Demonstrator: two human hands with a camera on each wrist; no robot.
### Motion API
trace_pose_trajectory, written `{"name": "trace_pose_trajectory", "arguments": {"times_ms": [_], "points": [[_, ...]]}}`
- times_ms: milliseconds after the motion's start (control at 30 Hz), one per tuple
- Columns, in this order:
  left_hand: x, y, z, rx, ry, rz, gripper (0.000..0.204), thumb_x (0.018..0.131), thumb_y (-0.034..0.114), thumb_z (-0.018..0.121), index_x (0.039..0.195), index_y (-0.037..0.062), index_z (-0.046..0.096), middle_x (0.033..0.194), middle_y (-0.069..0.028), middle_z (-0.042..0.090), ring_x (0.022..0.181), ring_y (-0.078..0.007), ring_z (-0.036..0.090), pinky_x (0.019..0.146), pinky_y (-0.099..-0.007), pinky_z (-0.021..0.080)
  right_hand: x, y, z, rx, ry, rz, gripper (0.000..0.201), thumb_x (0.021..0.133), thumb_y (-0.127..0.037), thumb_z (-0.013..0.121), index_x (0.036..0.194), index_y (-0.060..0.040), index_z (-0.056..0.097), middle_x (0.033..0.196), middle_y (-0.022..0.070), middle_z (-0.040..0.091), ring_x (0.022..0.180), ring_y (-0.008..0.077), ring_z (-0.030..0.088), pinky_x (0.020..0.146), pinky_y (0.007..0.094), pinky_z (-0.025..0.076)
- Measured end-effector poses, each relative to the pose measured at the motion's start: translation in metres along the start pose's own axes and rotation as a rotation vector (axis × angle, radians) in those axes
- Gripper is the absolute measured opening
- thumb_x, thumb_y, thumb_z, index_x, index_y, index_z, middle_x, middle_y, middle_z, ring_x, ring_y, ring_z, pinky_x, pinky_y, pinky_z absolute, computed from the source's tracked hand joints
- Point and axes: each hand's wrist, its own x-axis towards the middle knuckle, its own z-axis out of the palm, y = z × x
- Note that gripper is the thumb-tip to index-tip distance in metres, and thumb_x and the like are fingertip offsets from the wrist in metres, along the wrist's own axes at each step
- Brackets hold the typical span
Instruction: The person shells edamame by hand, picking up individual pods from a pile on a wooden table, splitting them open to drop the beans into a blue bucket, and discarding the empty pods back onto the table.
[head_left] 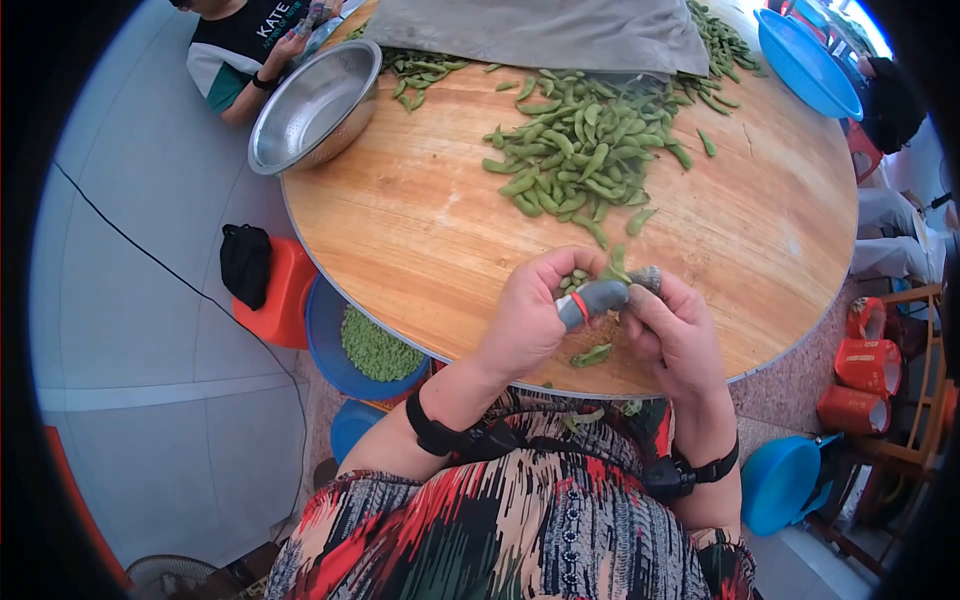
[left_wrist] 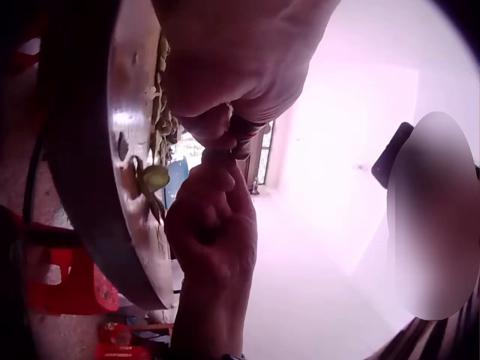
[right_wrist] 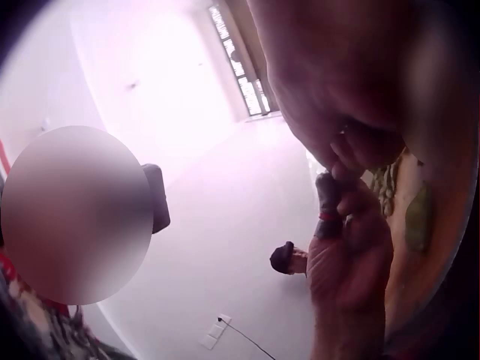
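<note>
The round wooden table (head_left: 420,190) gave us one broad surface, its near edge close to the body, perhaps so that our forearms had little distance to cover. The grey cloth (head_left: 540,30) lay at the far side, partly over green pods, possibly to shade them. Nearer to us, the uncovered pod heap (head_left: 590,140) spread just beyond our hands, which seemed to put it in easy reach.

The metal bowl (head_left: 315,110) stood tilted at the table's left rim. Below that side, the blue basin (head_left: 324,335) held a mass of pale green beans (head_left: 378,345), its wide mouth apparently suited to catching small things.

Our left hand (head_left: 525,315) curled round a few loose beans (head_left: 573,281), seemingly to keep them from rolling off. Our right hand (head_left: 685,335) pinched a small pod (head_left: 616,266) where the fingertips of both hands met, probably for fine control. Another pod (head_left: 591,355) lay near the table edge. Grey covers wrapped a left digit (head_left: 602,296) and a right one (head_left: 646,278), perhaps against soreness; a red band (head_left: 580,305) circled the left cover, likely securing it.
</note>
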Motion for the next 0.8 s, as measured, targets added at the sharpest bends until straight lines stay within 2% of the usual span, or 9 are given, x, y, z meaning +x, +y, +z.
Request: {"name": "trace_pose_trajectory", "arguments": {"times_ms": [133,200,433,467,533,600,633,700,800], "points": [[0.001,-0.004,-0.013,-0.175,0.073,-0.069,0.01,0.081,0.004,0.057,0.092,0.0026,0.056,0.074,-0.0018,0.057,0.059,-0.0075,0.051,0.052,-0.0164,0.039,0.02,-0.011,-0.004,-0.472,-0.133,-0.055,0.019,0.087,-0.02,0.056,0.082,-0.0021,0.055,0.06,-0.0008,0.054,0.048,0.0098,0.048,0.044,0.0241,0.035],[0.002,-0.006,-0.018,-0.267,0.118,-0.076,0.009,0.081,0.002,0.055,0.09,0.0026,0.057,0.074,-0.0026,0.058,0.059,-0.0084,0.051,0.053,-0.0168,0.039,0.036,-0.019,-0.004,-1.239,0.329,-0.398,0.022,0.085,-0.022,0.058,0.086,-0.0001,0.055,0.062,0.0112,0.058,0.052,0.0247,0.055,0.048,0.0336,0.042],[-0.012,0.0,-0.018,0.111,-0.208,-0.252,0.021,0.082,0.003,0.053,0.101,0.0017,0.062,0.077,0.0009,0.058,0.059,-0.0041,0.048,0.052,-0.0158,0.039,0.059,-0.003,-0.012,-1.664,0.541,-0.445,0.025,0.079,-0.024,0.062,0.081,0.0009,0.055,0.07,0.0206,0.059,0.064,0.0364,0.058,0.058,0.0448,0.045],[-0.013,0.002,-0.016,0.271,-0.371,-0.29,0.025,0.083,0.006,0.055,0.106,0.0022,0.062,0.078,0.0024,0.058,0.059,-0.0027,0.047,0.052,-0.0148,0.038,0.056,-0.001,-0.017,-1.573,0.538,-0.531,0.026,0.079,-0.024,0.062,0.085,0.0013,0.055,0.069,0.0193,0.06,0.062,0.0331,0.059,0.057,0.042,0.045],[-0.014,0.008,-0.007,0.242,-0.25,-0.252,0.027,0.083,0.009,0.059,0.109,0.003,0.061,0.079,0.0035,0.058,0.059,-0.0018,0.047,0.052,-0.0144,0.037,0.046,-0.001,-0.019,-1.482,0.527,-0.616,0.028,0.079,-0.024,0.063,0.088,0.0018,0.055,0.068,0.0179,0.06,0.06,0.0298,0.06,0.055,0.0392,0.046],[-0.012,0.009,-0.006,0.143,-0.066,-0.25,0.038,0.081,0.017,0.067,0.116,0.0051,0.058,0.08,0.0052,0.057,0.057,-0.0003,0.045,0.05,-0.0138,0.035,0.027,-0.006,-0.018,-0.857,0.313,-0.213,0.03,0.081,-0.025,0.062,0.095,0.0005,0.056,0.064,0.0078,0.058,0.052,0.0153,0.053,0.048,0.028,0.04],[-0.009,0.007,-0.005,0.142,-0.064,-0.251,0.038,0.081,0.017,0.067,0.116,0.0051,0.058,0.08,0.0052,0.057,0.057,-0.0003,0.045,0.05,-0.0138,0.035,0.018,-0.006,-0.015,-0.857,0.312,-0.211,0.03,0.081,-0.025,0.062,0.095,0.0005,0.056,0.064,0.0078,0.058,0.052,0.0153,0.053,0.048,0.028,0.04],[-0.005,0.004,-0.004,-0.277,-0.042,-0.235,0.029,0.082,0.014,0.065,0.11,0.0057,0.06,0.078,0.0045,0.058,0.054,0.0002,0.042,0.047,-0.0143,0.03,0.0,-0.005,-0.009,-0.183,0.011,-0.016,0.028,0.084,-0.025,0.061,0.098,-0.001,0.057,0.064,-0.0012,0.051,0.049,0.0042,0.04,0.044,0.0192,0.029],[-0.005,-0.005,-0.007,-0.358,-0.082,-0.214,0.016,0.083,0.012,0.063,0.098,0.0064,0.061,0.076,0.0032,0.059,0.053,0.0007,0.04,0.045,-0.0147,0.026,-0.012,-0.004,0.004,-0.048,-0.069,0.003,0.02,0.09,-0.022,0.051,0.092,-0.0027,0.055,0.067,-0.0019,0.049,0.051,0.0028,0.034,0.044,0.0177,0.025]]}}
